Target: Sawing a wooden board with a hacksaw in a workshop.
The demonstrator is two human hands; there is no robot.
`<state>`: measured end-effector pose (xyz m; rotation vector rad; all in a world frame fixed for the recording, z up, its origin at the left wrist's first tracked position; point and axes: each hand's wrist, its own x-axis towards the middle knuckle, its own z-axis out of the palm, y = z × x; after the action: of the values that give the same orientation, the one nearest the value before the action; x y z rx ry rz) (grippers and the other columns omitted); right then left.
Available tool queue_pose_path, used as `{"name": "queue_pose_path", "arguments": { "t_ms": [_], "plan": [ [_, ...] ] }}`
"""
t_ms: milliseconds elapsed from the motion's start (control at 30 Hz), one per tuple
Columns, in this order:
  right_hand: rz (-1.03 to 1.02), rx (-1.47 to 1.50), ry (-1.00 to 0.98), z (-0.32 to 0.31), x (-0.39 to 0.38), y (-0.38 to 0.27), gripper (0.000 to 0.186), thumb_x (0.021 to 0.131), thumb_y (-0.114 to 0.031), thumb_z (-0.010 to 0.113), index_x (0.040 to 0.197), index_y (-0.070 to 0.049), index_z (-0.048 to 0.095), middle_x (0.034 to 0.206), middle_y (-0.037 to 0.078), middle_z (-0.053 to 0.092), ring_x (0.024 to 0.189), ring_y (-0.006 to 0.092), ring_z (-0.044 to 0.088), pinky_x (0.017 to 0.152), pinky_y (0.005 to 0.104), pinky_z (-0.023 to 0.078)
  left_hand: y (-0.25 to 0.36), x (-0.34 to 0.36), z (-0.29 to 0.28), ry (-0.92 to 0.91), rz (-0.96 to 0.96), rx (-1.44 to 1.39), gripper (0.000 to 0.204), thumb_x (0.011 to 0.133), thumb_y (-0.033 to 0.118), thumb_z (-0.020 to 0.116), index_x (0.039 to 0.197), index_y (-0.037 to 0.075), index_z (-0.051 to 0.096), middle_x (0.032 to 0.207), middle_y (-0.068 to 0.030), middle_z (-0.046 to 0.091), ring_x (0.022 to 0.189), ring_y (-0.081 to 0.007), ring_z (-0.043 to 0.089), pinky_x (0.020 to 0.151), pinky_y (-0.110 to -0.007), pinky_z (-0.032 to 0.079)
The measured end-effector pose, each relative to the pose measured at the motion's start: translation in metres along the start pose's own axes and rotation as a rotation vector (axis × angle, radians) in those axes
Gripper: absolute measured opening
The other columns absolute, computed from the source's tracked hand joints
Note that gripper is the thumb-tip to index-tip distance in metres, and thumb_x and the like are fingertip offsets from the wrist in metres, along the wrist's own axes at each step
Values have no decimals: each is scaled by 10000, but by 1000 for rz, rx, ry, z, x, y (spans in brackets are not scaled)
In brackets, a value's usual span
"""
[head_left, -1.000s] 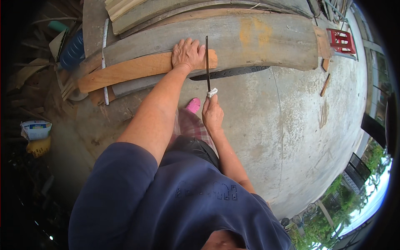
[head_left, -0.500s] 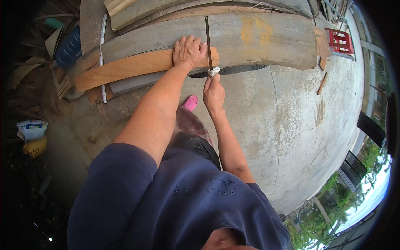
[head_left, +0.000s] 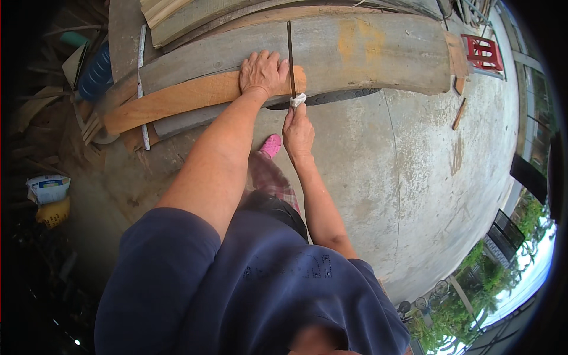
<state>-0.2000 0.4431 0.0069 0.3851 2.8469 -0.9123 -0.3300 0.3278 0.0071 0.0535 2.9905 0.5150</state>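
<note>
"Looking at the right hand (head_left: 298, 134), what does it have hold of?"

"Its fingers are closed around the near end of a long, narrow, dark blade (head_left: 290, 56), where there is a white wrapping (head_left: 299, 100). The blade points away from the person. Its edge is too small to tell if it is a saw or a file."

"And the left hand (head_left: 261, 74)?"

"It lies palm down, fingers a little apart, on the orange-brown plank (head_left: 177, 99), close to its right end. How much the fingers bend, I cannot tell."

"Where exactly is the plank?"

"Along the near side of a wide grey board (head_left: 402, 62). A thin white pole (head_left: 141, 71) passes beneath its left part. The blade crosses over its right end, just beside the left thumb; whether it touches the wood, I cannot tell."

"What else is near?"

"A treaded tyre (head_left: 350, 96) shows at the board's near edge, and a pink shoe (head_left: 271, 144) is on the concrete floor (head_left: 355, 171)."
</note>
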Motion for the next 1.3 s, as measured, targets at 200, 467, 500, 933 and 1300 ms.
{"name": "queue_pose_path", "arguments": {
  "t_ms": [200,467,500,933,1300],
  "plan": [
    [43,46,-60,-10,-50,16,173,977,-202,476,1005,-33,452,770,286,619,709,504,588,604,583,448,-1,-2,-5,36,4,19,329,925,410,485,911,124,647,981,-82,630,968,-286,573,863,-441,428],
    [5,6,-60,-17,-32,1,164,964,-192,495,970,-33,456,772,274,629,717,475,617,614,553,483,-6,0,3,75,-8,5,327,943,378,455,924,113,645,986,-90,628,961,-302,569,856,-452,429],
    [28,0,-102,-21,-53,11,170,970,-192,487,980,-27,447,741,282,617,705,486,605,608,567,468,-5,2,1,80,-4,8,324,946,373,450,929,114,644,991,-89,629,962,-303,569,855,-452,429],
    [25,7,-147,-34,-51,12,180,977,-191,479,980,-17,433,719,292,610,684,495,595,579,581,454,-5,-1,3,78,-5,16,297,964,352,430,952,127,624,987,-82,626,966,-289,570,861,-444,423],
    [15,19,-155,-36,-40,5,188,982,-197,473,964,-16,425,718,289,611,690,498,596,581,577,458,-4,1,3,64,-22,11,291,963,353,434,953,128,619,991,-85,622,968,-291,568,859,-447,423]
  ]
}}
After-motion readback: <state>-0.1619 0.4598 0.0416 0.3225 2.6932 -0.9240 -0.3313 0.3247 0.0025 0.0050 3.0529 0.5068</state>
